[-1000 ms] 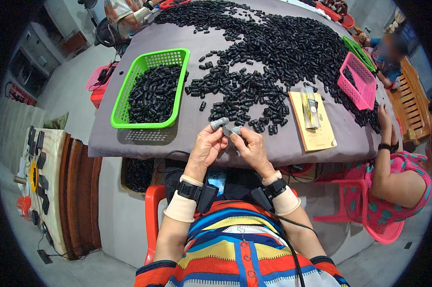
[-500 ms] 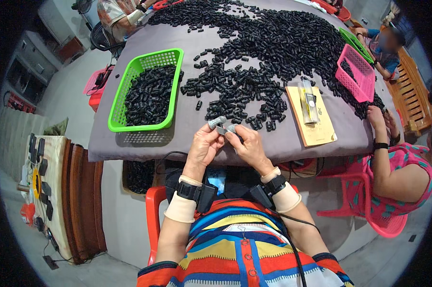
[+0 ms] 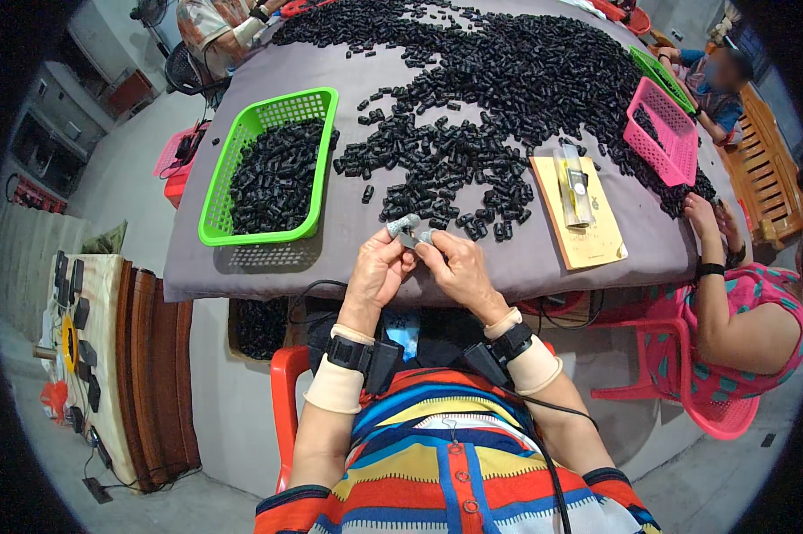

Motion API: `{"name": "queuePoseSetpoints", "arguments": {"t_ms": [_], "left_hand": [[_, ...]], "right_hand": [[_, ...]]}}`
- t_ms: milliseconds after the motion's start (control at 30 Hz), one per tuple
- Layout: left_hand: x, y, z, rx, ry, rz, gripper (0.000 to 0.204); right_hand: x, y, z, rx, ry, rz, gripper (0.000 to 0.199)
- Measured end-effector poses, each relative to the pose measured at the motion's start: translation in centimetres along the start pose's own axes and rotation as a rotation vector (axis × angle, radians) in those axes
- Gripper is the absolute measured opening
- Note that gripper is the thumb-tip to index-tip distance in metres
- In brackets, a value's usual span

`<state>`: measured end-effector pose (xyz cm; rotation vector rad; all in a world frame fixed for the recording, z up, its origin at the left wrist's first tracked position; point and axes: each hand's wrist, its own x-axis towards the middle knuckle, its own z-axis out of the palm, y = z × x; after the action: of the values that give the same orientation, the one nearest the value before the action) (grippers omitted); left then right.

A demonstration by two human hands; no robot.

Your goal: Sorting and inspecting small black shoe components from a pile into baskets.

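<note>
Both hands, left (image 3: pixel 379 267) and right (image 3: pixel 455 267), pinched one small black part (image 3: pixel 408 238) between grey-capped fingertips, just above the surface (image 3: pixel 330 267) edge. Judgement: keep it pinched close to the fingertips, over the cloth.

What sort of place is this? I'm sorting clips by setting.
Probably a small workshop for hand sorting or assembly: a cloth-covered table heaped with small black parts, a green basket and a pink basket holding more, and other people seated around it.
</note>
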<state>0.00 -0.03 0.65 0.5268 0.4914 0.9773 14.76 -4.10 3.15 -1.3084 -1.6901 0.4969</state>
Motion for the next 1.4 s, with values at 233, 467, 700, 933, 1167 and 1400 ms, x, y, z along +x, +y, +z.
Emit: {"name": "queuePoseSetpoints", "arguments": {"t_ms": [233,467,700,933,1167,1400], "left_hand": [[0.08,-0.04,-0.15,-0.001,-0.011,0.001,0.022],[-0.04,-0.07,0.06,0.009,-0.009,0.007,0.023],[0.02,-0.19,0.11,0.031,0.007,0.012,0.021],[-0.20,-0.12,0.15,0.024,0.004,0.022,0.021],[-0.11,-0.10,-0.01,0.007,-0.020,0.010,0.025],[-0.14,0.05,0.05,0.011,-0.035,0.005,0.026]], "right_hand": [[0.01,-0.07,0.08,-0.008,0.017,-0.031,0.021],[0.02,0.01,0.34,-0.041,0.025,-0.042,0.021],[0.04,-0.14,0.62,-0.069,0.044,-0.062,0.022],[-0.09,0.09,0.42,-0.077,0.035,-0.079,0.022],[-0.18,0.16,0.19,-0.058,0.009,-0.069,0.021],[-0.19,0.21,0.26,-0.072,0.016,-0.072,0.022]]}}
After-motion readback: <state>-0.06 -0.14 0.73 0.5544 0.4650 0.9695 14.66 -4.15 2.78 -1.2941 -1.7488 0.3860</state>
